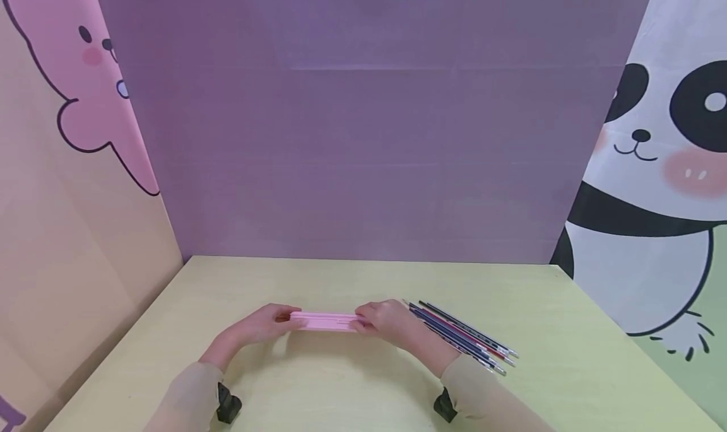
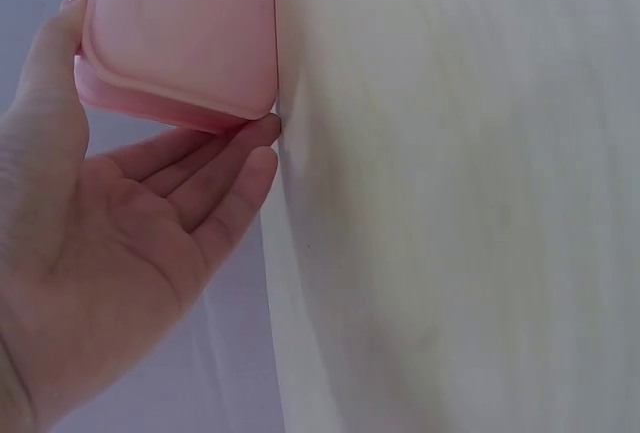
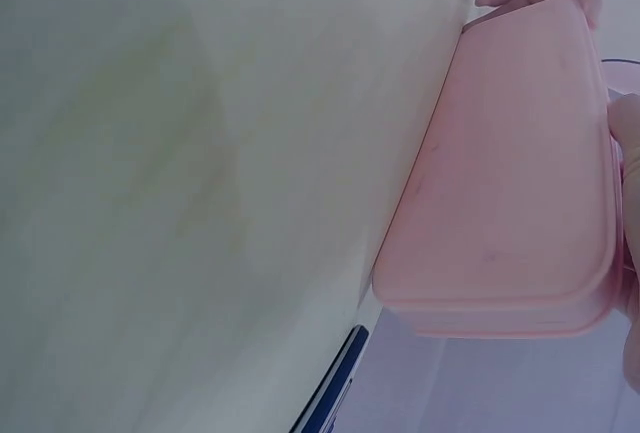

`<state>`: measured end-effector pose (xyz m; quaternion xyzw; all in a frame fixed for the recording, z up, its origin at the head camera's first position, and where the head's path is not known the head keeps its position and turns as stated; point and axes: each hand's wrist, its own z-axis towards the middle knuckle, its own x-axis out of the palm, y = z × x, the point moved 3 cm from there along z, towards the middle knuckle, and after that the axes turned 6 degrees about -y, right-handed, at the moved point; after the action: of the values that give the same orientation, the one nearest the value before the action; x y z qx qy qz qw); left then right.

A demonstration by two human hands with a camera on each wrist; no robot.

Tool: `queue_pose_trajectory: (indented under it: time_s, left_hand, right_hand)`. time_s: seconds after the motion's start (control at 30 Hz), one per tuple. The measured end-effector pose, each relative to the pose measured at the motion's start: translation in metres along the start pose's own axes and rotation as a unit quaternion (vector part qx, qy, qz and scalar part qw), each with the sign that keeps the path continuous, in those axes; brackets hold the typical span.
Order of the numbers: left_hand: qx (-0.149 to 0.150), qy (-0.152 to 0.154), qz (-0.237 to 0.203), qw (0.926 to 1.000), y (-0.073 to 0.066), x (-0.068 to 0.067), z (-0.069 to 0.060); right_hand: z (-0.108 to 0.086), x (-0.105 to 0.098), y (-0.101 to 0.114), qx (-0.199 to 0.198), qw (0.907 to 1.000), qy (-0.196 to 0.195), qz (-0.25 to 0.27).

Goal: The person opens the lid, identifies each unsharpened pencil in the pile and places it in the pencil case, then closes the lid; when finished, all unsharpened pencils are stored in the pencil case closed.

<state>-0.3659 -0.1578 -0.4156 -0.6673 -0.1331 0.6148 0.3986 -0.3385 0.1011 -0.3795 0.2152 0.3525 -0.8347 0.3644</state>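
A pink plastic pencil box (image 1: 326, 322) is held level between both hands, its long side facing me. My left hand (image 1: 264, 323) grips the box's left end; in the left wrist view the thumb lies along one side of the box (image 2: 185, 28) and the fingers are under the other. My right hand (image 1: 392, 321) holds the opposite end, and in the right wrist view only part of it shows beside the box (image 3: 510, 173). Several pencils (image 1: 462, 334), mostly dark blue with one reddish, lie in a loose bundle just right of the right hand.
The pale wooden table (image 1: 318, 394) extends back to a purple panel (image 1: 363, 135). A wall with a pink cartoon figure (image 1: 74, 47) stands at left, one with a panda (image 1: 642, 280) at right. Each wrist wears a black device (image 1: 228, 404).
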Motion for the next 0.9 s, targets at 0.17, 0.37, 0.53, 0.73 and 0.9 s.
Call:
queue_pose_trajectory:
  time_s: [0.17,0.37,0.53,0.73,0.9]
  left_hand:
    - [0.003,0.018,-0.008,0.9998,-0.004,-0.002,0.001]
    - [0.011,0.026,-0.008,0.9996,-0.006,-0.002,0.004]
    - [0.012,0.027,0.006,0.9996,-0.008,-0.003,0.005]
    - [0.008,0.023,0.012,0.9996,-0.009,-0.003,0.005]
    - [0.008,0.026,0.0,0.9996,-0.006,-0.002,0.003]
  right_hand:
    - [0.001,0.0,0.0,-0.009,0.9997,-0.017,-0.012]
    - [0.002,-0.001,0.0,-0.001,0.9996,-0.027,-0.007]
    - [0.002,0.001,-0.005,0.054,0.998,0.027,0.021]
    - [0.006,-0.002,-0.003,0.05,0.9969,0.059,0.008]
    - [0.009,-0.002,0.006,-0.018,0.9992,0.014,-0.032]
